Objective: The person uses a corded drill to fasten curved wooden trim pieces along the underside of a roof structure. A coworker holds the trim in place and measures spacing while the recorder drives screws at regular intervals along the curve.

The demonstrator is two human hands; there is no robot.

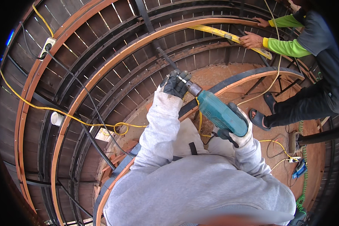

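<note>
Across my middle I have a teal power drill (216, 111) with a grey metal nose, tilted up and to the left. My right hand (241, 130), in a black-and-light work glove, wraps round its rear handle. The left hand (174, 84), also gloved, closes at the drill's front end beside the shiny chuck (184, 79). Beyond those fingers a dark rod-like bar (165, 55) slants up toward the curved frame; whether it is joined to the drill I cannot tell.
At the right a co-worker (320, 49) in green sleeves holds a yellow spirit level (229, 36) against the curved wooden rail (139, 43). Yellow cord (79, 119) and dark cable run across the left. A socket strip (48, 47), white cup (57, 119) and blue tool (299, 168) are around.
</note>
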